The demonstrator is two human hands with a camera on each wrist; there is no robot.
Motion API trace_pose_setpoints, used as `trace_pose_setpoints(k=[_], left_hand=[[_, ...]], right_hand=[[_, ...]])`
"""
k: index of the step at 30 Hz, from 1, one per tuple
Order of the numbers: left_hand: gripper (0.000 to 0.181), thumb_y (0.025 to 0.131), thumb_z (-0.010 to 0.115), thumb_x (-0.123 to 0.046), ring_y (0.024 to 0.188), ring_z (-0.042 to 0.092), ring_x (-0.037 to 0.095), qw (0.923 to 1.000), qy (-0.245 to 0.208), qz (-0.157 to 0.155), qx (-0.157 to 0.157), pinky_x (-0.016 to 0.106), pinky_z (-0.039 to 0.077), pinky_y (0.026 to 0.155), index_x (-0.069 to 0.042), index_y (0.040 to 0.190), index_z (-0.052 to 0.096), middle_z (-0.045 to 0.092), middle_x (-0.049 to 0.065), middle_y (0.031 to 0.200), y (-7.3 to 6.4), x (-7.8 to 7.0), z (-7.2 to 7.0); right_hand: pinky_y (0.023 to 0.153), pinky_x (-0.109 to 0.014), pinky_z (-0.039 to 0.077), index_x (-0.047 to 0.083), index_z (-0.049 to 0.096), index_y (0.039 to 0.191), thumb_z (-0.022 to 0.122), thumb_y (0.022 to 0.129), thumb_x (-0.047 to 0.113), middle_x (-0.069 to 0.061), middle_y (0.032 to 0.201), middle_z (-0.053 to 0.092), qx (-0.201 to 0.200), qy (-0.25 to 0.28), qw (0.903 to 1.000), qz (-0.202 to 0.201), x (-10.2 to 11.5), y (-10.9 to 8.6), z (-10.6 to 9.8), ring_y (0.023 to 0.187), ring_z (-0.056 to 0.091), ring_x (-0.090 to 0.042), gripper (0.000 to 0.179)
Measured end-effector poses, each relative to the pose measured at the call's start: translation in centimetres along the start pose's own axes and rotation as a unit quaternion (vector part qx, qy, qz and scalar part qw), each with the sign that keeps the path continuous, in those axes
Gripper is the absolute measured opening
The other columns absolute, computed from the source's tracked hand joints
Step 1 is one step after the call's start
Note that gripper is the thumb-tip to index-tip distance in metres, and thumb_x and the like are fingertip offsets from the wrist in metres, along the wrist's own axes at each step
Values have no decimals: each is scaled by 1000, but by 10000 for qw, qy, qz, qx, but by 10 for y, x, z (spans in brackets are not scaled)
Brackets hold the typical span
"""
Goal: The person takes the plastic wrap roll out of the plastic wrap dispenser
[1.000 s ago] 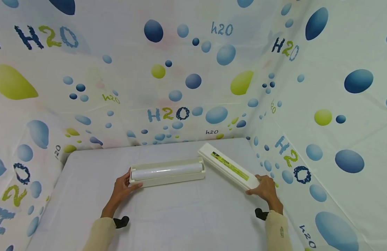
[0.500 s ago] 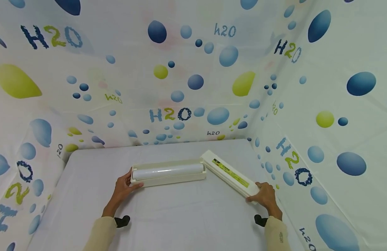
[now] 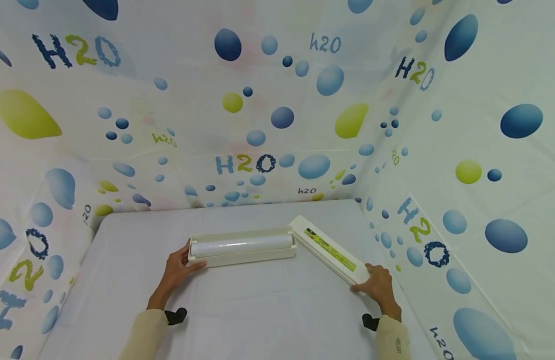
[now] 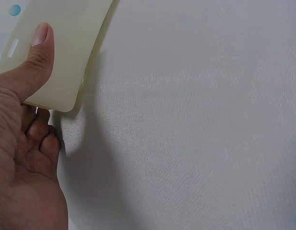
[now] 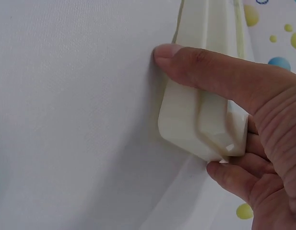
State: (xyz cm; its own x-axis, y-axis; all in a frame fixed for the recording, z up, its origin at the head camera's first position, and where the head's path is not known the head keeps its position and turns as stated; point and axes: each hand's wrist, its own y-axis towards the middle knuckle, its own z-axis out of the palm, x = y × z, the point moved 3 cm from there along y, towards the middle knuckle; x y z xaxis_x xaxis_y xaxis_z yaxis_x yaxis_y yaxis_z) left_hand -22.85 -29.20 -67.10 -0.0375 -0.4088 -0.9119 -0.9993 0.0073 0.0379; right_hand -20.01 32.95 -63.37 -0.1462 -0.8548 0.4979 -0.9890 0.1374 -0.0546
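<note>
A long cream dispenser box [image 3: 250, 259] lies at mid-table in the head view, its top uncovered. Inside it shows a shiny roll of cling film [image 3: 241, 245]. My left hand [image 3: 177, 272] grips the box's left end; in the left wrist view the thumb presses the side of the box [image 4: 71, 62] and the fingers curl round its end. To the right, my right hand [image 3: 377, 284] holds the near end of the slanted cream lid [image 3: 304, 231], which bears a yellow-green label [image 3: 330, 249]. Its far end meets the box's right end in this view. The right wrist view shows the thumb across the lid [image 5: 181, 115].
A white cloth covers the table [image 3: 259, 310]. Behind it and along both sides hang white curtains [image 3: 183, 115] printed with blue and green drops. The right hand is close to the table's right edge.
The lid's far end has come down and nearer, toward the box's right end. My right hand has shifted slightly nearer and left with it. The left hand keeps its grip on the box.
</note>
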Motion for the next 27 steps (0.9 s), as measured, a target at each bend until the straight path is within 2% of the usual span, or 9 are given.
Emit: trace_pose_setpoints(k=[4, 11, 14, 21, 24, 27], left_hand=[[102, 92, 90, -14, 153, 46, 50, 10000, -23, -40, 5, -7, 33, 101, 8, 168, 27, 40, 30, 170, -1, -1, -1], [101, 92, 89, -11, 153, 49, 48, 9999, -109, -80, 35, -7, 33, 100, 7, 169, 25, 39, 30, 170, -3, -4, -2], [101, 92, 89, -11, 152, 50, 49, 9999, -104, -78, 20, -7, 33, 100, 7, 168, 26, 39, 30, 170, -5, -4, -2], [101, 92, 90, -11, 152, 50, 50, 9998, -208, -30, 1, -6, 34, 101, 7, 168, 27, 40, 29, 170, -6, -4, -4], [101, 92, 89, -12, 152, 51, 50, 9995, -299, -4, 59, -6, 35, 101, 7, 169, 27, 41, 30, 169, -5, -5, -3], [101, 92, 89, -11, 151, 52, 50, 9994, -339, -5, 97, -5, 36, 102, 7, 169, 26, 42, 30, 169, -4, -6, -3]], right_hand=[[72, -40, 57, -18, 64, 139, 109, 61, 27, -36, 122, 75, 11, -13, 10000, -24, 2, -1, 2, 91, 69, -33, 100], [75, -45, 56, -14, 65, 138, 109, 62, 26, -28, 114, 77, 39, -27, 10000, -52, 4, -4, 3, 91, 66, -33, 97], [76, -45, 54, -15, 64, 139, 108, 62, 28, -27, 113, 77, 167, -141, 9997, -87, 5, -2, 3, 91, 65, -32, 98], [74, -41, 55, -24, 52, 145, 105, 66, 45, -39, 125, 71, 680, -763, 9946, -198, 13, 2, -9, 88, 62, -30, 118], [78, -48, 61, -26, 51, 144, 103, 69, 46, -44, 131, 66, 679, -800, 9940, -308, 17, 3, -17, 95, 69, -41, 116], [93, -61, 62, -26, 50, 145, 100, 74, 43, -47, 140, 60, 629, -651, 9950, -419, 21, 5, -25, 116, 68, -58, 111]])
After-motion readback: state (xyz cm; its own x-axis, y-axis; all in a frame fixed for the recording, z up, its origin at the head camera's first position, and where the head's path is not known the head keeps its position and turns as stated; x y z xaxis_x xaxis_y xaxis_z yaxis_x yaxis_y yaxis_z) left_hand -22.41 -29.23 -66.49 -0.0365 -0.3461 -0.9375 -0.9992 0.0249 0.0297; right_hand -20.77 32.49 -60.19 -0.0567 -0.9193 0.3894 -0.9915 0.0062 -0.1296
